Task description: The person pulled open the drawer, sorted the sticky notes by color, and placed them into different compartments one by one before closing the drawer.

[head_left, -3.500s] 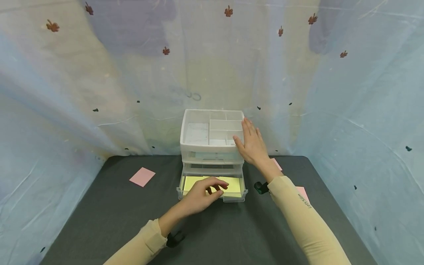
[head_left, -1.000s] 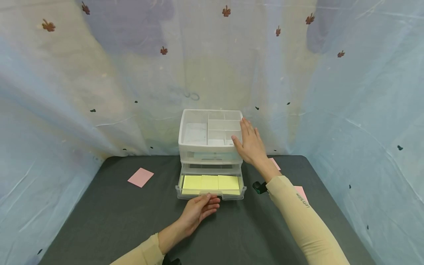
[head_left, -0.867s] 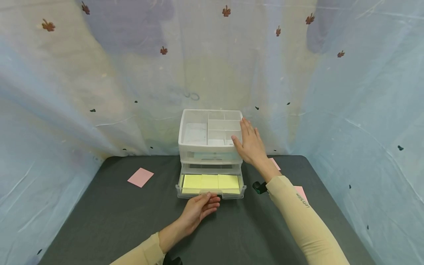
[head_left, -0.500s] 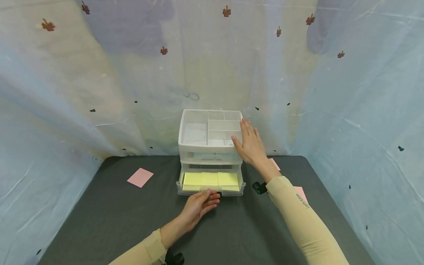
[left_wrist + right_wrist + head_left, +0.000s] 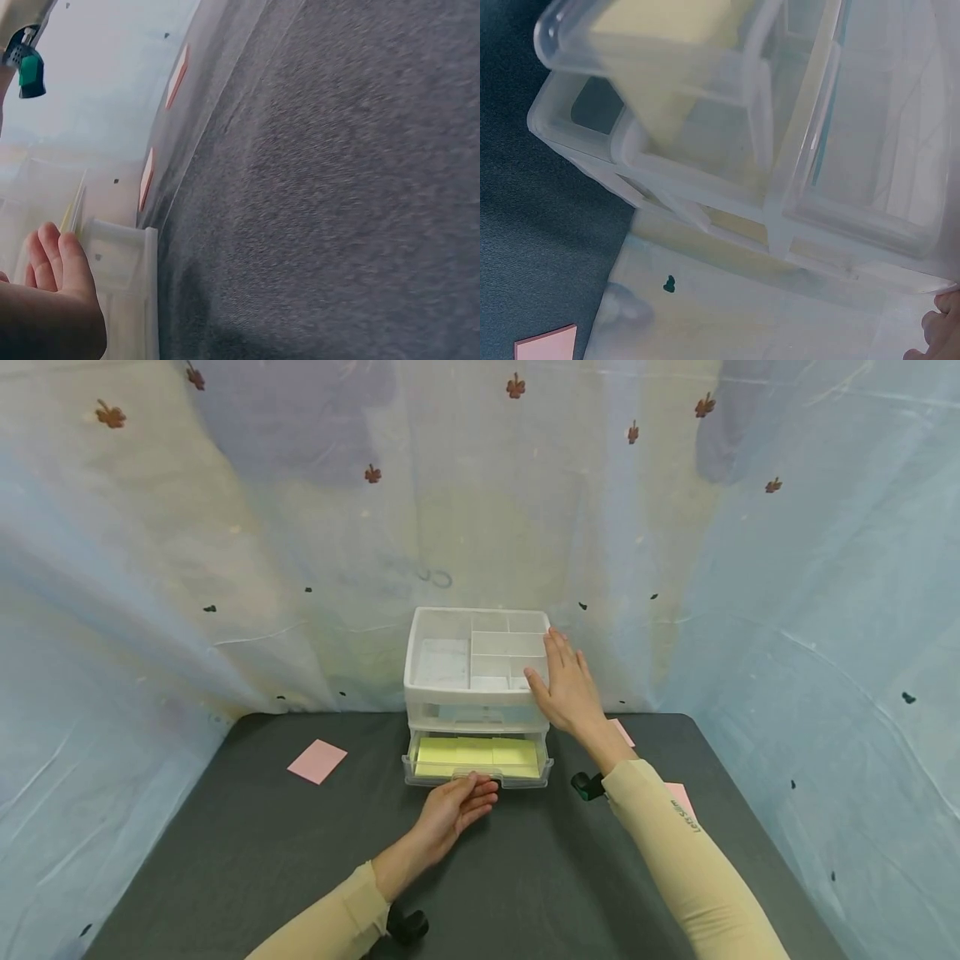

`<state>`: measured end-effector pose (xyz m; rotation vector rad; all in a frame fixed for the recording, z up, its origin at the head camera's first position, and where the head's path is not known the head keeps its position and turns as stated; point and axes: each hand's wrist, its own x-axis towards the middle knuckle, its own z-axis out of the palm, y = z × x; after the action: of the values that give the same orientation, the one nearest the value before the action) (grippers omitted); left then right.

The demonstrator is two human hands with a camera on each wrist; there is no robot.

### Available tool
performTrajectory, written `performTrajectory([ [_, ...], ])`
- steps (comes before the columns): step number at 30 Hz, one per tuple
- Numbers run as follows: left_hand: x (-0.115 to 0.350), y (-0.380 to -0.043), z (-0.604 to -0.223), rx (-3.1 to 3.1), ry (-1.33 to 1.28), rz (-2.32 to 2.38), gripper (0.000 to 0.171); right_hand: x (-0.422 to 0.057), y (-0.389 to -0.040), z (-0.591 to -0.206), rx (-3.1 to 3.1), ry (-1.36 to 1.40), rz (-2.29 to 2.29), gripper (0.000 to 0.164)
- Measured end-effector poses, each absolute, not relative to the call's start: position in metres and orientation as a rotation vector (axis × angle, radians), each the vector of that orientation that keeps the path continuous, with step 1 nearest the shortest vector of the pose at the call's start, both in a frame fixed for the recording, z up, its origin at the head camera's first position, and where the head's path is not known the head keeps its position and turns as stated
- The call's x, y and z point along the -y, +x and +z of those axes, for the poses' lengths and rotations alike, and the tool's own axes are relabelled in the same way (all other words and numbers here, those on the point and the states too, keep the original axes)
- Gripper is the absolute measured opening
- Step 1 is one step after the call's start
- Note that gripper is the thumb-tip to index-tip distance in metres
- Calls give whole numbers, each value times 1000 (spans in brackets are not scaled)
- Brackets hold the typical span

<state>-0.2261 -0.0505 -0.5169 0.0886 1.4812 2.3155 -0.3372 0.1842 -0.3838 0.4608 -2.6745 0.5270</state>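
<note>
A white plastic drawer organizer (image 5: 480, 697) stands at the back of the dark table. Its clear lower drawer (image 5: 435, 779) is partly pulled out, with yellow sticky notes (image 5: 476, 750) lying inside in a row. At the middle of the drawer front, my left hand (image 5: 446, 814) holds the handle lip, thumb over it and the other fingers stretched below. My right hand (image 5: 572, 693) lies with straight fingers against the top right side of the organizer. In the right wrist view, curled-looking fingertips (image 5: 941, 330) show at the organizer's edge.
One pink sticky note (image 5: 317, 762) lies left of the organizer. Two more lie on the right, one (image 5: 622, 732) behind the right wrist and another (image 5: 681, 799) partly under the sleeve. A patterned curtain (image 5: 480, 527) hangs behind the table and along both sides.
My left hand, above the yellow notes at first, has come down to the drawer handle. The lower drawer has slid back partway into the organizer. My right hand has stayed in place.
</note>
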Motion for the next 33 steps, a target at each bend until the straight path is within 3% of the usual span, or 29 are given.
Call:
performTrajectory([
  [33, 34, -276, -509, -1456, -100, 2386, 42, -185, -338, -385, 2675, 465, 528, 76],
])
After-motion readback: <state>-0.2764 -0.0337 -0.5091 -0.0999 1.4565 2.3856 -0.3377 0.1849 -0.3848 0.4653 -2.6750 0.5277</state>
